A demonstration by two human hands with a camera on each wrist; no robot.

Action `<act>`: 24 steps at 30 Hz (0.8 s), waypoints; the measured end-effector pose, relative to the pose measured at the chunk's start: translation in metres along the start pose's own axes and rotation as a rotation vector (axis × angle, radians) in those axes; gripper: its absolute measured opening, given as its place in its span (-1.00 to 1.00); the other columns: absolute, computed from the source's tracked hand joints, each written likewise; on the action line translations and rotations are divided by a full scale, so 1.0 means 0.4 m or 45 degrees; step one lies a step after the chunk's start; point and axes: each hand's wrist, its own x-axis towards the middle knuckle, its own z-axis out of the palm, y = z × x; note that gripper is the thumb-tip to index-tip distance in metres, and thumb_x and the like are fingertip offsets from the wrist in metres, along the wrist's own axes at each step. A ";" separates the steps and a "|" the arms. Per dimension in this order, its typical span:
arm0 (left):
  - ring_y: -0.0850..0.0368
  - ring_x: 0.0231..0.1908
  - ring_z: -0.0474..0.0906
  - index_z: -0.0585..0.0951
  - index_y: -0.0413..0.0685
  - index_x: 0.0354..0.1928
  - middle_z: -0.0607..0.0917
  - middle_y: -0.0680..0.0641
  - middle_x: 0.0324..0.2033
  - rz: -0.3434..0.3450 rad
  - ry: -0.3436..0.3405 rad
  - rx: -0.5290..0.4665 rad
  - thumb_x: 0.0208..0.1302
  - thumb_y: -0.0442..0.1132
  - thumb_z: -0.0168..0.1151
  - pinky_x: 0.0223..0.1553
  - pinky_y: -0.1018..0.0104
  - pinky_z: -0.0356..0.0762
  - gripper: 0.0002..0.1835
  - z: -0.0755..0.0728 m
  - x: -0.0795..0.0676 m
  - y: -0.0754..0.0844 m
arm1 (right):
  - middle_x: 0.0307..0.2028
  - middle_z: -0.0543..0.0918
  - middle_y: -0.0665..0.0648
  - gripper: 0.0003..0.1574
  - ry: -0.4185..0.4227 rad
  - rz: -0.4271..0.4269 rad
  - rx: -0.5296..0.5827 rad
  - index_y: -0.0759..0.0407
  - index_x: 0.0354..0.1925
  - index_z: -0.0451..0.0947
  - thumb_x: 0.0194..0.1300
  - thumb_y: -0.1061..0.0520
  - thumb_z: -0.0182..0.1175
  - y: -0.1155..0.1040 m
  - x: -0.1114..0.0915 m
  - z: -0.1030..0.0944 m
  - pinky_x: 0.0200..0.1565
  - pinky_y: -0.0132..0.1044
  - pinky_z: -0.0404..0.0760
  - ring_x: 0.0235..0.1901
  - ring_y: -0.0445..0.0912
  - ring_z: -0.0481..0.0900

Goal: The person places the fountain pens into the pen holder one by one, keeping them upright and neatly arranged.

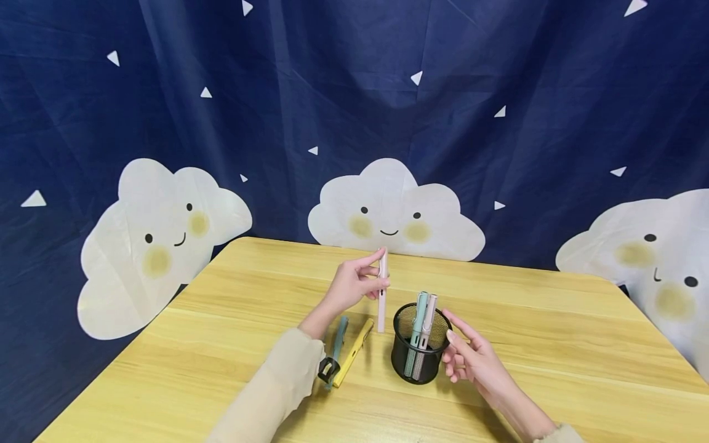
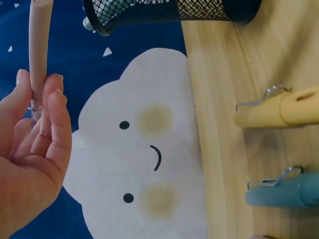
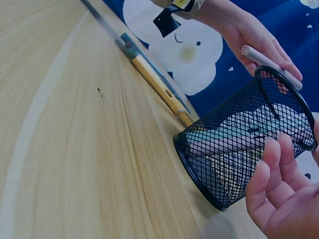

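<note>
My left hand pinches a pale pink capped pen near its upper end. The pen stands upright in the air, to the left of a black mesh pen holder. In the left wrist view the same pen rises from between thumb and fingers. My right hand grips the holder's rim from the right, thumb and forefinger at the edge. Inside the holder lean a teal pen and a greyish-pink pen. The right wrist view shows the other fingers curled beside the mesh wall.
A yellow pen and a blue-green pen lie side by side on the wooden table, left of the holder and near the left forearm. A dark blue curtain with printed clouds hangs behind the table's far edge.
</note>
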 end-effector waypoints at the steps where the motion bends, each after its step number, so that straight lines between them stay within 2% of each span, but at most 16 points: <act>1: 0.08 -0.68 0.53 0.31 -0.15 0.23 0.64 -0.31 -0.32 0.000 0.004 -0.007 0.00 -0.45 0.29 -0.52 0.05 0.56 -0.32 0.003 0.001 0.001 | -0.57 0.49 0.04 -0.56 -0.003 0.000 -0.001 -0.48 0.11 0.26 0.38 0.05 -0.10 0.000 0.000 0.000 -0.55 -0.41 0.50 -0.63 -0.18 0.47; 5: 0.13 -0.68 0.53 0.34 -0.11 0.22 0.63 -0.30 -0.31 0.001 0.014 -0.047 -0.01 -0.47 0.30 -0.53 0.06 0.56 -0.32 0.013 0.003 0.011 | -0.57 0.49 0.03 -0.56 -0.010 0.003 0.001 -0.49 0.10 0.26 0.38 0.04 -0.10 0.000 0.000 -0.001 -0.55 -0.41 0.50 -0.63 -0.18 0.47; 12: -0.07 -0.66 0.55 0.32 -0.24 0.20 0.61 -0.35 -0.29 0.051 0.045 -0.054 -0.02 -0.53 0.27 -0.56 0.12 0.57 -0.34 0.030 -0.012 0.067 | -0.57 0.49 0.03 -0.54 0.004 0.008 0.006 -0.45 0.14 0.25 0.37 0.04 -0.09 0.001 0.001 -0.001 -0.55 -0.41 0.50 -0.63 -0.18 0.47; 15: -0.09 -0.65 0.55 0.33 -0.22 0.21 0.61 -0.36 -0.29 0.057 0.063 -0.076 -0.02 -0.52 0.28 -0.56 0.12 0.57 -0.33 0.036 -0.006 0.064 | -0.58 0.49 0.04 -0.54 0.014 0.009 0.002 -0.43 0.16 0.24 0.37 0.04 -0.09 0.002 0.001 -0.001 -0.56 -0.41 0.50 -0.64 -0.18 0.47; 20: 0.06 -0.66 0.56 0.37 -0.09 0.21 0.64 -0.29 -0.30 0.061 0.093 -0.077 -0.04 -0.47 0.32 -0.58 0.20 0.57 -0.32 0.050 0.017 0.036 | -0.58 0.49 0.04 -0.55 0.024 0.010 -0.002 -0.45 0.13 0.26 0.37 0.04 -0.09 0.002 0.001 0.001 -0.56 -0.41 0.50 -0.64 -0.18 0.47; 24: 0.12 -0.68 0.55 0.38 -0.06 0.20 0.65 -0.23 -0.32 0.079 0.097 -0.052 -0.04 -0.45 0.33 -0.60 0.22 0.57 -0.32 0.062 0.027 0.031 | -0.58 0.49 0.04 -0.55 0.023 0.007 -0.004 -0.44 0.14 0.25 0.37 0.04 -0.09 0.002 0.001 0.001 -0.56 -0.41 0.50 -0.64 -0.18 0.47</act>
